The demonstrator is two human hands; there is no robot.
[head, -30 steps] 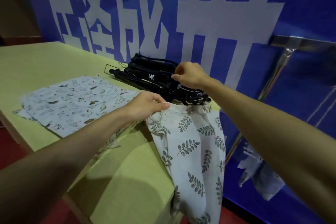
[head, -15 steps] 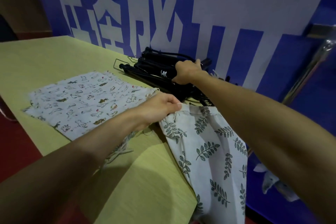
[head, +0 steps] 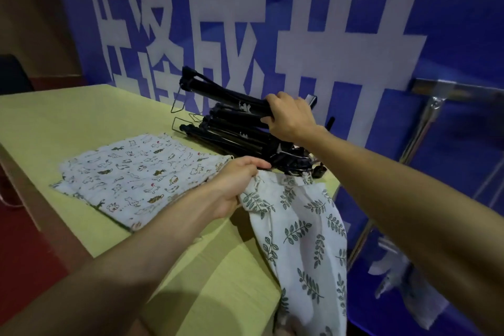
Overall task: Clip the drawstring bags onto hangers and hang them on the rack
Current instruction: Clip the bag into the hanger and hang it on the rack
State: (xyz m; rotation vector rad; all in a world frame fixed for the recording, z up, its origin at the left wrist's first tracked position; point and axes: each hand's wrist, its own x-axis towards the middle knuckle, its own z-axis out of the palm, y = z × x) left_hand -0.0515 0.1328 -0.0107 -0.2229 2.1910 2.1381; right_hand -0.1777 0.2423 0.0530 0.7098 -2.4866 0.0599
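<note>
Leaf bag (head: pixel 300 240) in your left grip (head: pixel 234 185), black hanger (head: pixel 226 95) in your right grip (head: pixel 289 117).
The leaf bag hangs off the desk (head: pixel 81 123) edge, pinched at its top. An animal bag (head: pixel 131 177) lies flat beside it. Farther back, the black hanger is held up above the hanger pile (head: pixel 231 139).

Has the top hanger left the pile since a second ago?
Yes. The right hand has lifted the hanger up off the pile, far end highest; the pile lies on the table as before.
</note>
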